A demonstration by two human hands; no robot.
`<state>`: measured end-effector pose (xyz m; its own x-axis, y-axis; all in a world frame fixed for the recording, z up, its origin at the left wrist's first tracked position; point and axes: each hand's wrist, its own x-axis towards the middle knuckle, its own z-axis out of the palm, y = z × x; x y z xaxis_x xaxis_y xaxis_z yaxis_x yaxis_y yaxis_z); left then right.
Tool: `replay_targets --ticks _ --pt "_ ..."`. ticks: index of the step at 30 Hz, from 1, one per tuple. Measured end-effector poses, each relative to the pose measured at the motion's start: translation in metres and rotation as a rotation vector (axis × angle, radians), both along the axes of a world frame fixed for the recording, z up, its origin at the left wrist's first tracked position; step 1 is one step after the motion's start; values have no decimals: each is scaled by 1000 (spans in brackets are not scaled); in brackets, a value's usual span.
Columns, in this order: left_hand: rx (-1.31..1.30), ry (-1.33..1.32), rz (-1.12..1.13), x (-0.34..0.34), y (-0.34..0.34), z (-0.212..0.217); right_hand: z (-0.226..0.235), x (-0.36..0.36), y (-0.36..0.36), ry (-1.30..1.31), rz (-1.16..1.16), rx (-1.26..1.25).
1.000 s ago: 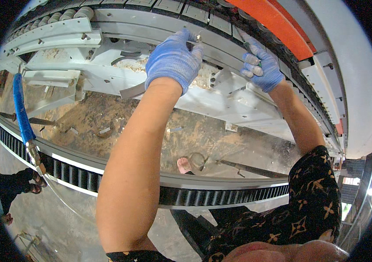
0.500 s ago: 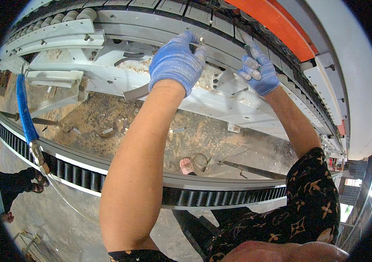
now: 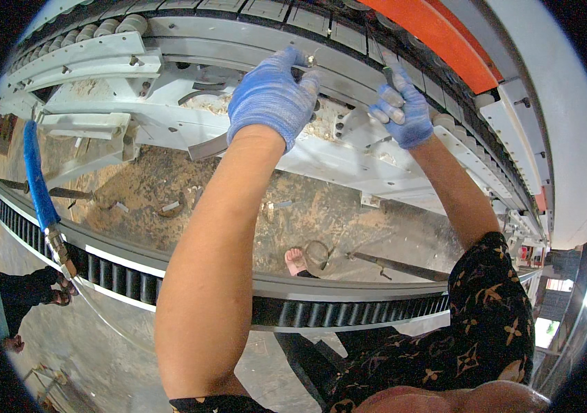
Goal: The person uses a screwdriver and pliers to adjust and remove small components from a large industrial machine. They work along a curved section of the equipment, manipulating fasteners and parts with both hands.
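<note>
Concrete floor point(image 3: 104, 368) underlies the machine frame point(image 3: 200, 33). Left hand point(image 3: 269, 100), half-curled, has a pale scrap point(image 3: 311, 60) at its fingertips; grip cannot be told. Right hand point(image 3: 403, 110) encloses a slim tool point(image 3: 387, 71), apparently angled to reach the segmented track point(image 3: 346, 36).

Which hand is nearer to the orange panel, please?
Right. The right hand is below the orange panel in the picture; the left hand is farther off, to its lower left.
</note>
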<state>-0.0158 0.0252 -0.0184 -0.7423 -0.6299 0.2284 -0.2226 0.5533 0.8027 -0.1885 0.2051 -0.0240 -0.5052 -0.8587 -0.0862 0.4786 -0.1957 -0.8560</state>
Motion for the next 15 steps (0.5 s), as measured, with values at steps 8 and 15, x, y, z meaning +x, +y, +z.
replay_targets --ticks 8,15 --pt "31 -45 -4 1 0 2 -5 -1 -9 -56 -15 -111" --pt "114 -51 -23 5 -3 3 3 4 -3 23 -58 46"
